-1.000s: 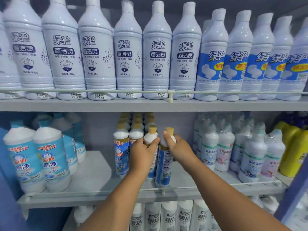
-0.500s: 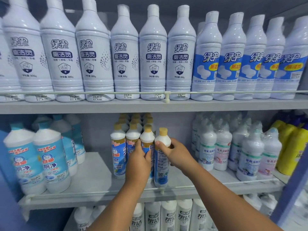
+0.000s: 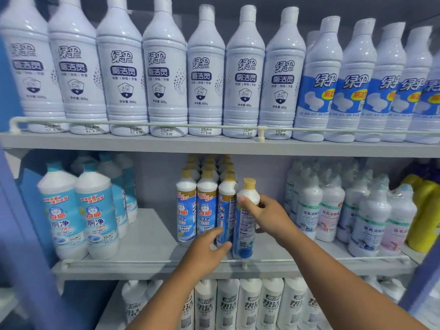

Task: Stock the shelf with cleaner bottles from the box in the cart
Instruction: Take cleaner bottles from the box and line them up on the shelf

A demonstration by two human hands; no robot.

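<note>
While right hand (image 3: 269, 216) grips upright gold-capped bottle (image 3: 245, 225) at shoulder, on middle shelf (image 3: 147, 246) near front rail, left hand (image 3: 207, 247) fingers loosely spread, touching lower part of neighbouring bottle (image 3: 226, 210) at left.

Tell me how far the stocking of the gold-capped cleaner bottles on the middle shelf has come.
Done: several rows of gold-capped bottles already stand upright on the middle shelf. In hand: the right hand grips one more bottle at the front rail; the left hand touches its neighbour. Left: releasing it. The box and cart are out of view.
</note>
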